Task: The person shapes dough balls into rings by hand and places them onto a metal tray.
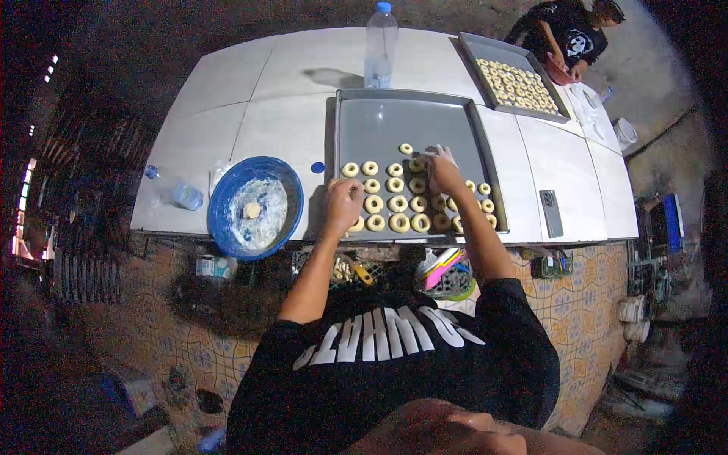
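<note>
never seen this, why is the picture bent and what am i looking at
No machine: a head-worn camera looks down on its wearer; the fisheye lens bends straight edges. A gray tray of dough rings lies on a white table. The left hand is at the tray's left side, the right hand over the rings, both bare; whether they hold anything is unclear. Left of the tray sits a blue basin with white powder and a dough lump; right of it, a phone.
</note>
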Demonstrator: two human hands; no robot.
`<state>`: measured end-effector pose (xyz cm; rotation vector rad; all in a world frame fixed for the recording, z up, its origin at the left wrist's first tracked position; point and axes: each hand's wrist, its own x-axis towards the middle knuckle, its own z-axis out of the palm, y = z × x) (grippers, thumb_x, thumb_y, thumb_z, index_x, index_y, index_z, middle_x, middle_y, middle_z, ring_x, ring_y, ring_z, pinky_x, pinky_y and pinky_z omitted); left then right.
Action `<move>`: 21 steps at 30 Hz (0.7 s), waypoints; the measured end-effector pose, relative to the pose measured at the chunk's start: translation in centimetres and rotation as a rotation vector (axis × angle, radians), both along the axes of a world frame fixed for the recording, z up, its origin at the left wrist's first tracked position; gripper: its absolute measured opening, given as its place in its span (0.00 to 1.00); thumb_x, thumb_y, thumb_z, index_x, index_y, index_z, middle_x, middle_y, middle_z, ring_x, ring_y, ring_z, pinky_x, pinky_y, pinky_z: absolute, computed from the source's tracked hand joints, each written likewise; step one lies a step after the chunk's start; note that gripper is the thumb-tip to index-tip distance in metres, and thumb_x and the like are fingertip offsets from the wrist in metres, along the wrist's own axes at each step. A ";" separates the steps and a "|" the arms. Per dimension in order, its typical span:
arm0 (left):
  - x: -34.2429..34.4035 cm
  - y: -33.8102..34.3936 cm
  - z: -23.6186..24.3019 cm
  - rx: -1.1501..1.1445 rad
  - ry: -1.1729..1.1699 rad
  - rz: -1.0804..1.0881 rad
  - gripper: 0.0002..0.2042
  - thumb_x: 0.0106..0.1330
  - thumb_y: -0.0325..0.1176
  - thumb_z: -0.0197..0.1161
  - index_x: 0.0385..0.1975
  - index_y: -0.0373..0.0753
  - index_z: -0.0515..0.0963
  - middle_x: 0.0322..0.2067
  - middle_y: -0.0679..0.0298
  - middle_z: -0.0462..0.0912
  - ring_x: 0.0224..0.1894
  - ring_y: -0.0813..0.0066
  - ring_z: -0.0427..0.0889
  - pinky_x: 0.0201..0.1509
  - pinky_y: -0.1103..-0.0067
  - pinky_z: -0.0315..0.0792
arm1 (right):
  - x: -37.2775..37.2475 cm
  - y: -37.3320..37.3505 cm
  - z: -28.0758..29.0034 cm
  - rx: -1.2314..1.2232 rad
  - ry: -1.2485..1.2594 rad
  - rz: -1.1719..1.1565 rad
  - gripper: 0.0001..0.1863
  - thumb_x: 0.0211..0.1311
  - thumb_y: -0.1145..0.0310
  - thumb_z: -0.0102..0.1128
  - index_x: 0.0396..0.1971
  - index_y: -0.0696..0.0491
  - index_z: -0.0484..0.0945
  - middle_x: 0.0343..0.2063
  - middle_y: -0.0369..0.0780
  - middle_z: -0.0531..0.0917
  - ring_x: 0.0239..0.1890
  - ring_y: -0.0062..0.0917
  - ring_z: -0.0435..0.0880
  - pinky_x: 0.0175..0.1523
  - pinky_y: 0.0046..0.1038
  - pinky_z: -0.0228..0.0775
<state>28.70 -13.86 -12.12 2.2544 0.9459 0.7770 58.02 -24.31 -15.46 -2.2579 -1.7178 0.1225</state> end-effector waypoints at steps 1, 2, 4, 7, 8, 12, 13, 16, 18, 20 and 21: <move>0.0 0.5 -1.2 0.013 -0.016 -0.018 0.06 0.55 0.29 0.67 0.33 0.44 0.85 0.39 0.56 0.85 0.42 0.54 0.83 0.51 0.65 0.75 | -0.8 0.2 1.7 -0.016 0.021 -0.025 0.30 0.43 0.76 0.65 0.54 0.54 0.76 0.58 0.52 0.73 0.63 0.52 0.68 0.69 0.47 0.61; -0.2 1.4 -3.6 0.015 -0.082 -0.020 0.06 0.54 0.27 0.67 0.32 0.42 0.84 0.37 0.57 0.85 0.43 0.56 0.82 0.54 0.67 0.74 | -2.0 0.4 3.9 -0.012 0.055 0.023 0.31 0.43 0.76 0.66 0.55 0.53 0.76 0.57 0.50 0.76 0.63 0.51 0.70 0.68 0.43 0.64; 0.5 1.0 -4.1 0.004 -0.137 -0.013 0.04 0.56 0.27 0.66 0.31 0.38 0.83 0.34 0.56 0.84 0.42 0.54 0.80 0.51 0.65 0.73 | -1.7 0.0 4.5 -0.034 0.068 0.050 0.32 0.43 0.77 0.66 0.55 0.54 0.75 0.55 0.50 0.78 0.61 0.50 0.72 0.66 0.42 0.65; 1.0 0.9 -3.9 0.121 -0.192 -0.012 0.04 0.58 0.27 0.65 0.29 0.35 0.81 0.32 0.55 0.83 0.42 0.53 0.79 0.47 0.63 0.73 | 0.0 0.3 1.6 0.038 0.098 0.069 0.32 0.43 0.78 0.66 0.55 0.54 0.76 0.47 0.51 0.82 0.58 0.49 0.76 0.62 0.41 0.69; 1.1 0.8 -3.8 0.070 -0.169 -0.023 0.03 0.58 0.27 0.65 0.29 0.35 0.81 0.32 0.55 0.83 0.42 0.53 0.79 0.48 0.63 0.73 | 0.2 0.2 0.9 0.071 0.134 0.032 0.31 0.43 0.78 0.66 0.55 0.55 0.76 0.47 0.51 0.82 0.57 0.50 0.76 0.61 0.42 0.70; 0.6 1.0 -3.4 0.059 -0.162 -0.033 0.03 0.58 0.26 0.65 0.29 0.35 0.81 0.32 0.55 0.83 0.42 0.54 0.79 0.49 0.64 0.72 | -0.7 1.6 0.9 -0.001 0.161 0.149 0.24 0.54 0.70 0.64 0.54 0.53 0.77 0.46 0.54 0.81 0.51 0.51 0.79 0.54 0.46 0.72; 0.8 0.7 -2.8 0.076 -0.163 -0.056 0.02 0.58 0.26 0.65 0.28 0.35 0.81 0.32 0.55 0.83 0.42 0.54 0.79 0.48 0.64 0.72 | -0.3 1.9 -0.3 -0.077 0.131 0.069 0.23 0.57 0.67 0.63 0.54 0.52 0.77 0.45 0.55 0.81 0.50 0.51 0.79 0.53 0.46 0.72; 0.2 0.4 -1.8 0.025 -0.137 -0.029 0.03 0.57 0.26 0.65 0.28 0.35 0.81 0.32 0.55 0.83 0.42 0.54 0.79 0.48 0.64 0.73 | -1.0 2.3 -1.1 0.018 0.120 0.077 0.20 0.61 0.61 0.62 0.52 0.51 0.78 0.43 0.55 0.81 0.46 0.52 0.79 0.52 0.47 0.72; 0.6 0.3 -1.6 -0.007 -0.137 -0.039 0.03 0.57 0.26 0.65 0.28 0.35 0.81 0.32 0.55 0.83 0.42 0.53 0.79 0.48 0.64 0.73 | -0.3 2.4 -2.4 0.049 0.112 0.025 0.21 0.59 0.60 0.65 0.50 0.54 0.78 0.46 0.56 0.79 0.46 0.54 0.79 0.52 0.46 0.72; 0.3 0.5 -2.9 0.001 -0.186 0.009 0.03 0.57 0.26 0.65 0.28 0.34 0.81 0.32 0.55 0.83 0.42 0.53 0.79 0.48 0.64 0.73 | -0.5 2.8 -2.5 0.138 0.072 0.066 0.21 0.58 0.61 0.65 0.49 0.55 0.78 0.46 0.55 0.79 0.46 0.54 0.79 0.53 0.45 0.72; 0.3 0.3 -2.2 0.001 -0.187 0.005 0.03 0.57 0.26 0.65 0.28 0.34 0.81 0.32 0.55 0.83 0.42 0.53 0.79 0.48 0.64 0.73 | -0.3 2.7 -2.8 0.222 0.037 0.084 0.21 0.58 0.61 0.66 0.48 0.57 0.78 0.47 0.55 0.79 0.47 0.54 0.79 0.53 0.45 0.72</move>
